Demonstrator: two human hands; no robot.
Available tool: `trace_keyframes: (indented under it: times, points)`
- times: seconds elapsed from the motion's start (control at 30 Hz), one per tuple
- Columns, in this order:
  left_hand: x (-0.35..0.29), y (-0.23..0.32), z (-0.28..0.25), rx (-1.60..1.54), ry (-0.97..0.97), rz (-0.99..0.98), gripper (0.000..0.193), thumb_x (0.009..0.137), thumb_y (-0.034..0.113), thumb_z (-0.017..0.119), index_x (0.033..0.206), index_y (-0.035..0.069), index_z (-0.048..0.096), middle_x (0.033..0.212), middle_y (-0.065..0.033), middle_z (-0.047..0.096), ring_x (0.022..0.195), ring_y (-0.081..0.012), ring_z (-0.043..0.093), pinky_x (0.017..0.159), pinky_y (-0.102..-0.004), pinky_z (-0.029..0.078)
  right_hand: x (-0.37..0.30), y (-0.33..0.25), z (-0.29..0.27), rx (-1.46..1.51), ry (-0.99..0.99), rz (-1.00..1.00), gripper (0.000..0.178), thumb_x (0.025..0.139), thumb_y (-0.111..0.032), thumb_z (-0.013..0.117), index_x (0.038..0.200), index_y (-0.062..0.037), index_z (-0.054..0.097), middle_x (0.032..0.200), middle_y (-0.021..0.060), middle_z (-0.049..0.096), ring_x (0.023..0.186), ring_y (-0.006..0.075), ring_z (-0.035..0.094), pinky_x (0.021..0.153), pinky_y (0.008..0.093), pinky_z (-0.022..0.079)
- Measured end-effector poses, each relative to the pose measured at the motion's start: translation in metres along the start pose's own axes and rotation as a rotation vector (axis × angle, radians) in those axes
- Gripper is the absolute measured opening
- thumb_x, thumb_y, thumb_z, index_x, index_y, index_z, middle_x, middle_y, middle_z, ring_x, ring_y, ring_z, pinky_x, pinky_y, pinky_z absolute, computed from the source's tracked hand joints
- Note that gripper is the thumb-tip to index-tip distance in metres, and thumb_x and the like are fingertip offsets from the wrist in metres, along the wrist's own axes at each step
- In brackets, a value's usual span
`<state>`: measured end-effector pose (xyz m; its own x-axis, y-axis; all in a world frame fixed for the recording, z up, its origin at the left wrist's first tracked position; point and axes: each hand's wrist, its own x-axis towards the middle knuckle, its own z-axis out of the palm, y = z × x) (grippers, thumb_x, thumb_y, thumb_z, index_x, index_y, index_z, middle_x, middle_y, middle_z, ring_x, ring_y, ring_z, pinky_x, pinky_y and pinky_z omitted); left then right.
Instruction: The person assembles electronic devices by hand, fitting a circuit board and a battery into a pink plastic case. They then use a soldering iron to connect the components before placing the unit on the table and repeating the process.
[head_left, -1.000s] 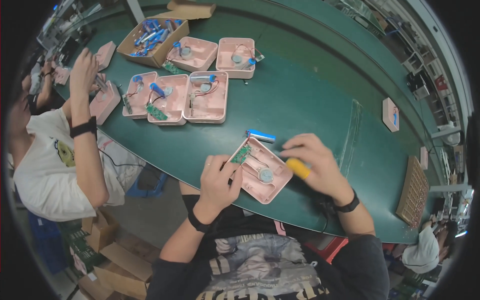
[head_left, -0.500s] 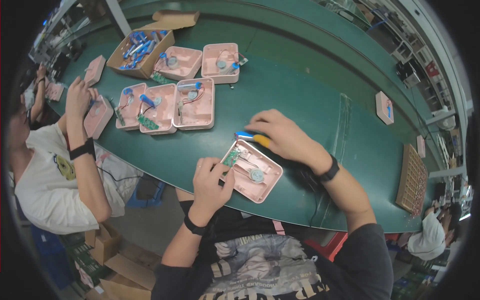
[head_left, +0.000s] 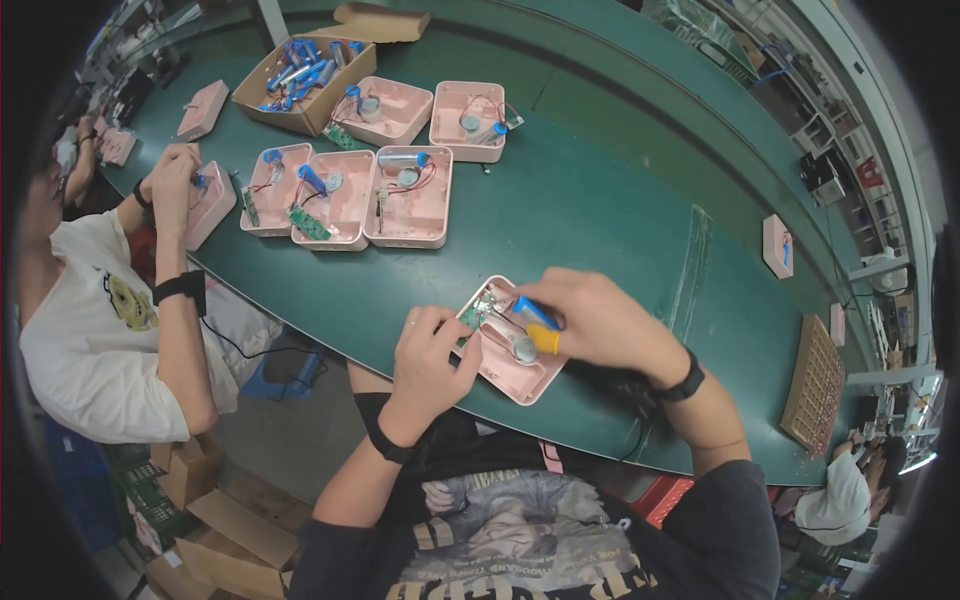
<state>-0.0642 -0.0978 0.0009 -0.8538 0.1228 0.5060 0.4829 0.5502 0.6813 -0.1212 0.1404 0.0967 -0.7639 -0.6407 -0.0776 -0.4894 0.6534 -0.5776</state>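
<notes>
A pink plastic case point(head_left: 516, 384) lies open at the table edge in front of me. Inside it are a green circuit board point(head_left: 470, 317), thin wires and a round silver part point(head_left: 524, 348). My left hand point(head_left: 430, 358) grips the case's left rim, fingertips beside the board. Between the fingers of my right hand point(head_left: 600, 315) is a blue cylindrical battery point(head_left: 536, 313), held tilted above the case. A yellow finger cot point(head_left: 544, 339) covers one right fingertip. That hand hides the case's far right corner.
Several pink cases point(head_left: 410, 215) with batteries and boards stand at the far left, before a cardboard box point(head_left: 300, 112) of blue batteries. A co-worker's hands point(head_left: 175, 180) work on another case at left. A wooden compartment tray point(head_left: 812, 385) lies at right.
My right hand has lifted the battery off the table beyond the case and brought it nearer, over the case. My left hand stays at the rim. The whole view has shifted slightly.
</notes>
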Motion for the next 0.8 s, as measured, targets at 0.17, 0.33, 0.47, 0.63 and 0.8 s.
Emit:
trace_keyframes:
  times: [0.17, 0.33, 0.47, 0.63, 0.8]
  points:
    - [0.0, 0.001, 0.001, 0.001, 0.001, -0.002, 0.011, 0.081, 0.002, 0.077, 0.087, 0.002, 0.067, 0.094, -0.0132, 0.063, 0.085, -0.0335, 0.06, 0.074, -0.0428, 0.05, -0.01, -0.013, 0.025, -0.244, 0.065, 0.041, 0.04, 0.089, -0.013, 0.075, 0.128, -0.0045, 0.072, 0.096, 0.014, 0.065, 0.083, 0.033, 0.068, 0.074, 0.0428, 0.057]
    - [0.0, 0.0, 0.001, 0.005, 0.0, 0.003, 0.012, 0.081, 0.002, 0.077, 0.087, 0.002, 0.067, 0.095, -0.0132, 0.063, 0.085, -0.0335, 0.06, 0.074, -0.0427, 0.05, -0.011, -0.015, 0.032, -0.365, 0.106, 0.015, 0.041, 0.089, -0.013, 0.075, 0.129, -0.0035, 0.072, 0.095, 0.0138, 0.065, 0.081, 0.0342, 0.067, 0.073, 0.042, 0.058]
    - [-0.001, 0.002, 0.0, -0.004, -0.001, 0.008, 0.012, 0.081, 0.002, 0.077, 0.088, 0.002, 0.067, 0.095, -0.0133, 0.062, 0.086, -0.0336, 0.06, 0.075, -0.0426, 0.05, -0.001, -0.01, 0.032, -0.281, 0.197, -0.031, 0.037, 0.09, -0.01, 0.074, 0.126, -0.0039, 0.073, 0.094, 0.0131, 0.065, 0.082, 0.0339, 0.067, 0.073, 0.0437, 0.056]
    - [0.001, 0.004, 0.002, -0.006, -0.003, 0.006, 0.012, 0.082, 0.003, 0.077, 0.088, 0.001, 0.067, 0.095, -0.0136, 0.063, 0.086, -0.0335, 0.06, 0.075, -0.043, 0.051, 0.006, 0.006, 0.024, -0.104, 0.148, -0.054, 0.03, 0.09, -0.012, 0.077, 0.12, -0.0061, 0.076, 0.091, 0.0118, 0.065, 0.081, 0.0328, 0.066, 0.072, 0.0435, 0.053]
    - [-0.001, 0.0, -0.005, 0.005, -0.021, -0.025, 0.012, 0.085, 0.007, 0.078, 0.089, 0.002, 0.068, 0.099, -0.013, 0.064, 0.091, -0.0335, 0.063, 0.078, -0.0431, 0.054, -0.006, 0.007, 0.019, -0.102, 0.232, -0.154, 0.026, 0.089, -0.018, 0.08, 0.113, -0.0093, 0.077, 0.089, 0.0094, 0.063, 0.081, 0.0311, 0.064, 0.072, 0.0426, 0.051]
